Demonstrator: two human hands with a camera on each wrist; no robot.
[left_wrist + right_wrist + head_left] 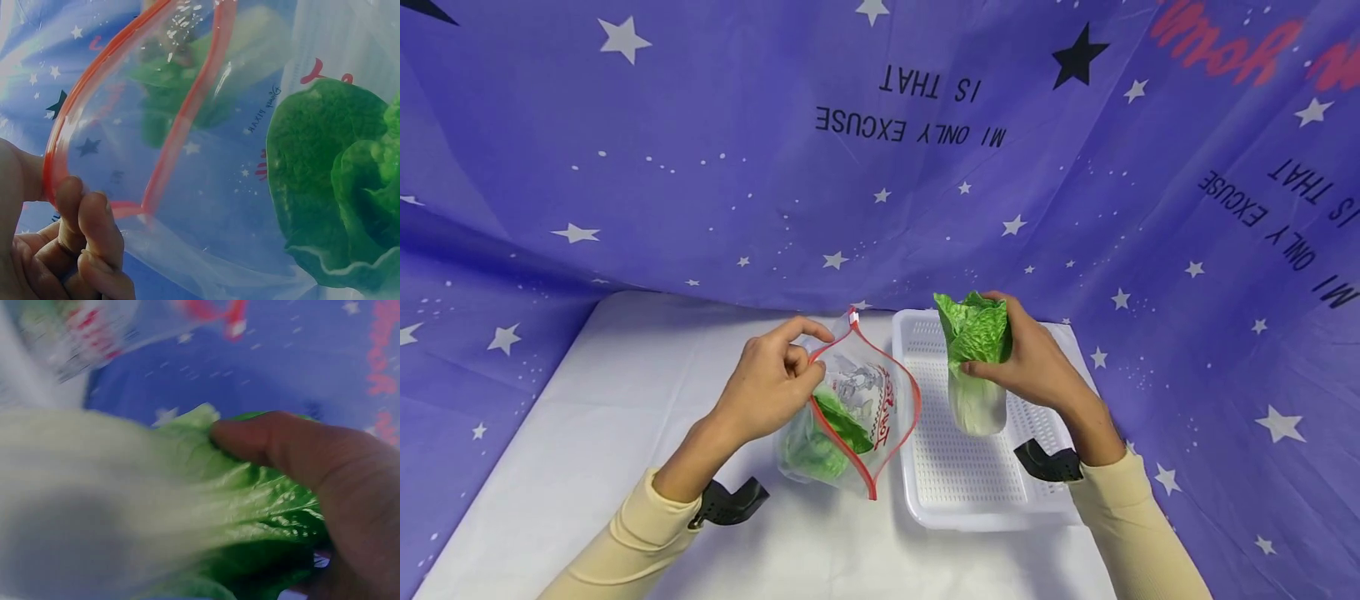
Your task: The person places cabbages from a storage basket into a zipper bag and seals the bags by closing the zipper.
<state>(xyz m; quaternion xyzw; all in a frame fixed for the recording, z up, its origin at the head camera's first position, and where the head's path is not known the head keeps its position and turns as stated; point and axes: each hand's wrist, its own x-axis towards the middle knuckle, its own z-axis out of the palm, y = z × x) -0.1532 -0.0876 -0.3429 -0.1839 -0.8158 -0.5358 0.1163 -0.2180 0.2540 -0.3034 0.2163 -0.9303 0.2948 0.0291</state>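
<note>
A clear zip bag (pixel 895 417) with a red-edged mouth stands gaping on the table. My left hand (pixel 775 379) pinches its rim on the left side, thumb and fingers at the red zip strip (pixel 59 156). Inside the bag lies a leafy green vegetable (pixel 820 446), its curled green leaf (pixel 312 175) large in the left wrist view. Over the white basket, my right hand (pixel 1037 354) grips a napa cabbage (pixel 977 367) around its leafy upper part. The cabbage's pale stalk end (pixel 81 500) points down in the head view, and the thumb (pixel 256 437) presses its side.
The white perforated basket (pixel 955 517) stands just right of the bag on a white-covered table (pixel 647 375). Behind and at the sides hangs a blue cloth (pixel 760 192) printed with stars and words. Black wrist mounts (pixel 730 502) sit at both sleeves.
</note>
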